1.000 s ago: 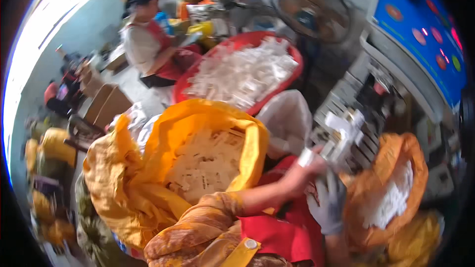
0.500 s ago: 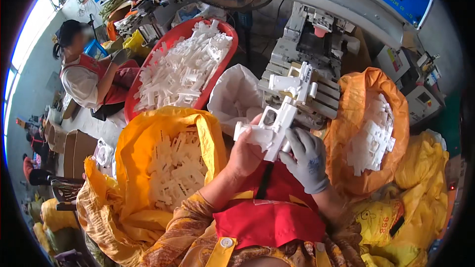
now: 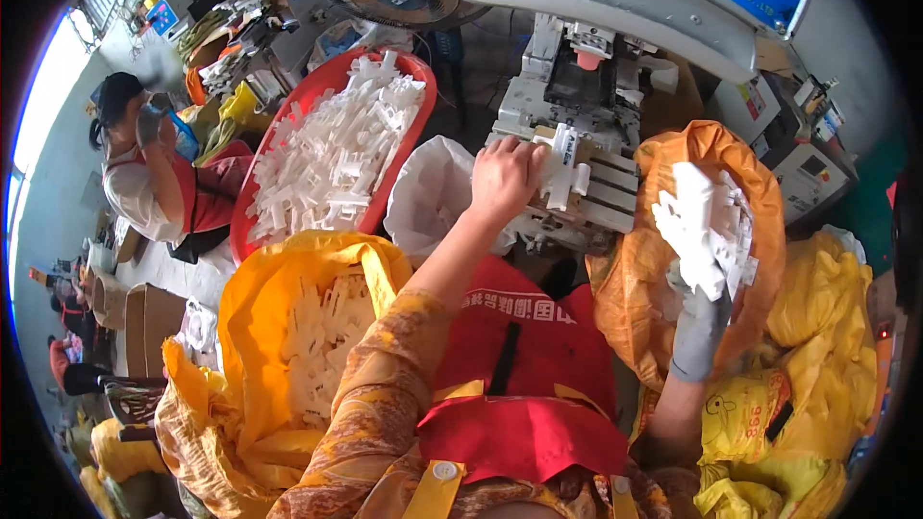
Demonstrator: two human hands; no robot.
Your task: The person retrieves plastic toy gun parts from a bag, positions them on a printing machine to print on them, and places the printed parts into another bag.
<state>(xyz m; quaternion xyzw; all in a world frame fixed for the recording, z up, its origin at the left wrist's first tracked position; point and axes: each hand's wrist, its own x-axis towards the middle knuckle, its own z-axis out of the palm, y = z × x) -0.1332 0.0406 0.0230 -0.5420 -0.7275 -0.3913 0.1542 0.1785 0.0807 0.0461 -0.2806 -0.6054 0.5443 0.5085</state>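
Left hand (image 3: 508,178) has its fingers clamped on one boxy plastic part (image 3: 561,171), gloved right hand (image 3: 702,319) grips one blurry piece (image 3: 699,221) over one crinkly sack (image 3: 623,293).

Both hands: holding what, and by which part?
Left hand: a white piece on the machine, by its left side. Right hand: apparently another white piece, by its lower end.

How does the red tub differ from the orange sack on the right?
The red tub is a long oval with a smooth rim; the orange sack is soft and crumpled. The tub is heaped along its length, whereas the sack's contents sit within its folded mouth. The gloved right hand is at the sack; neither hand is at the tub. Both contain white parts.
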